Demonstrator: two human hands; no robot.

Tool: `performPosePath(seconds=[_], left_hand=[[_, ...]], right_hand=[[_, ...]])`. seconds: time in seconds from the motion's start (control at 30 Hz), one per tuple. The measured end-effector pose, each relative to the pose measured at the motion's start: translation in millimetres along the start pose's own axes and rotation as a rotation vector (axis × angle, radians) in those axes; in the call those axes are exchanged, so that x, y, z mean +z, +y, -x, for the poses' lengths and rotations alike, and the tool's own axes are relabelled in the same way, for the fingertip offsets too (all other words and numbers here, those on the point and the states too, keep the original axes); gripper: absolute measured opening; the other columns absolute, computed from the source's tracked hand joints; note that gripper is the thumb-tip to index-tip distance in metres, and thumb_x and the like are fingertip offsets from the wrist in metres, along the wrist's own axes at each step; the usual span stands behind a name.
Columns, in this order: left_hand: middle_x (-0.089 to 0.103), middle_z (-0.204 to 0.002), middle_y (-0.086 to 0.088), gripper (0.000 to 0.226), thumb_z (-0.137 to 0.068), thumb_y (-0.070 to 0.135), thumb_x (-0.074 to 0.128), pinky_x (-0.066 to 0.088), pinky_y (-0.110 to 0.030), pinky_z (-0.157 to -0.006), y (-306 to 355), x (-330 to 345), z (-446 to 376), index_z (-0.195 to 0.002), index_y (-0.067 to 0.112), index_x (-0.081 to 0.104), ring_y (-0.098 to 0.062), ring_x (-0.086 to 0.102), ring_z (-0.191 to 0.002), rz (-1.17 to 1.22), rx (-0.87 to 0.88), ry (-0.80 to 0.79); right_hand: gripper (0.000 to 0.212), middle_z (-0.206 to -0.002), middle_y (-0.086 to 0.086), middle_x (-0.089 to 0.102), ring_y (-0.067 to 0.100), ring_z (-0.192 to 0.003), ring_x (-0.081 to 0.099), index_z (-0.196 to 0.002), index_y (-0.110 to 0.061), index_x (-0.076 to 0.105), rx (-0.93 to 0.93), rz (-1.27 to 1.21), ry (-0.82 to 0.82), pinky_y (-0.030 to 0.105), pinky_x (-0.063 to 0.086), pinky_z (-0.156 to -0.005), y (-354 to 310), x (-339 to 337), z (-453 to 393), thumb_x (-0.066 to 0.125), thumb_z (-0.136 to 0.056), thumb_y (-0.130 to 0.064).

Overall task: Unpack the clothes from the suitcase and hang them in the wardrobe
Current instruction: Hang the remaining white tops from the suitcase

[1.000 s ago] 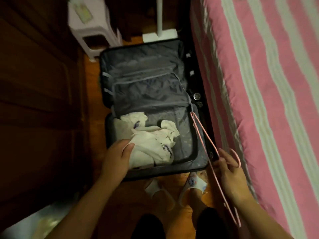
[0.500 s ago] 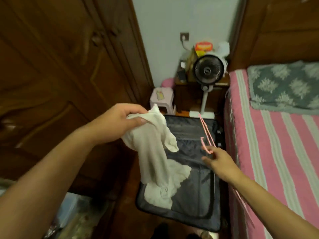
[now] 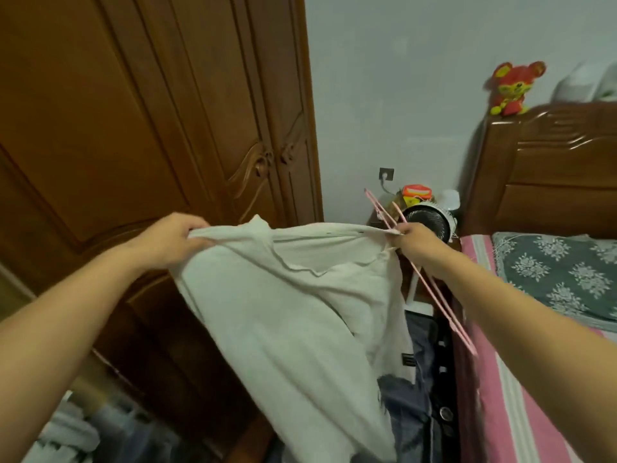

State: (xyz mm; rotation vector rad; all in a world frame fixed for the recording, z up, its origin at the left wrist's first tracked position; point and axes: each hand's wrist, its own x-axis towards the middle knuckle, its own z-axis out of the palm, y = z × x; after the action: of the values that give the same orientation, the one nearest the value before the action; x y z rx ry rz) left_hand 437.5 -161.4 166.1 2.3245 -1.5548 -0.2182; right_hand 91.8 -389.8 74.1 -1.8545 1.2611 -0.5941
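A white shirt [image 3: 283, 315] is stretched out in the air between both hands, its lower part hanging down over the open suitcase [image 3: 420, 396] on the floor. The left hand [image 3: 170, 240] grips one end with curled fingers; the right hand [image 3: 415, 242] pinches the other end and also holds a pink hanger [image 3: 434, 289], which slants down past the wrist. The wooden wardrobe [image 3: 150, 111] stands closed at left. A fan [image 3: 430, 218] and a bed [image 3: 534, 379] with a grey floral pillow [image 3: 561, 269] are at right.
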Motion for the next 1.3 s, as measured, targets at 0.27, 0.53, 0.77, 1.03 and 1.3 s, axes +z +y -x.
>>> performPosePath(seconds=[0.27, 0.53, 0.77, 1.03, 1.3], left_hand=[[0.076, -0.096, 0.0, 0.011, -0.091, 0.02, 0.07, 0.057, -0.042, -0.086, -34.2, 47.0, 11.3, -0.088, 0.028, 0.076, -0.023, 0.073, -0.096, 0.282, -0.077, -0.496], [0.073, -0.12, -0.003, 0.047, -0.086, 0.019, 0.08, 0.051, -0.045, -0.104, 64.5, 191.9, 48.2, -0.129, 0.016, 0.063, -0.021, 0.068, -0.113, 0.98, 0.037, -0.666], [0.058, -0.094, 0.007, 0.033, -0.078, -0.001, 0.073, 0.045, -0.029, -0.084, 41.8, 138.5, 46.0, -0.081, 0.031, 0.064, -0.015, 0.059, -0.091, 0.988, 0.356, -0.05], [0.04, -0.101, 0.015, 0.053, -0.095, 0.012, 0.048, 0.052, -0.038, -0.064, 84.8, 116.7, 19.7, -0.135, 0.046, 0.052, -0.019, 0.057, -0.078, -0.224, 0.396, 0.186], [0.031, -0.154, 0.019, 0.077, -0.081, 0.009, 0.047, 0.054, -0.041, -0.087, 124.4, 168.6, 14.7, -0.147, 0.044, 0.033, -0.023, 0.059, -0.117, -0.343, 0.387, -0.323]], right_hand=[[0.012, -0.083, 0.017, 0.071, 0.019, -0.065, 0.069, -0.096, 0.0, 0.07, 0.033, -0.236, -0.177, 0.031, 0.058, -0.056, -41.6, -20.9, 37.1, 0.059, -0.095, -0.003], [0.036, -0.092, 0.008, 0.074, 0.031, -0.09, 0.072, -0.09, -0.02, 0.076, -0.006, 0.082, -0.092, 0.045, 0.059, -0.085, -89.7, -16.7, 55.6, 0.072, -0.063, -0.043], [0.013, -0.082, 0.011, 0.073, 0.019, -0.075, 0.063, -0.088, -0.01, 0.077, 0.06, 0.207, -0.001, 0.029, 0.051, -0.069, -28.5, -76.7, 63.5, 0.077, -0.081, -0.021], [0.026, -0.104, 0.02, 0.074, 0.037, -0.094, 0.07, -0.107, 0.001, 0.068, 0.177, -0.201, -0.254, 0.04, 0.059, -0.08, 45.1, -91.3, 83.9, 0.076, -0.086, -0.012], [0.037, -0.094, 0.009, 0.073, 0.007, -0.045, 0.044, -0.134, -0.032, 0.046, 0.16, -0.153, -0.105, 0.018, 0.031, -0.042, 153.9, -80.4, 114.3, 0.042, -0.106, -0.008]])
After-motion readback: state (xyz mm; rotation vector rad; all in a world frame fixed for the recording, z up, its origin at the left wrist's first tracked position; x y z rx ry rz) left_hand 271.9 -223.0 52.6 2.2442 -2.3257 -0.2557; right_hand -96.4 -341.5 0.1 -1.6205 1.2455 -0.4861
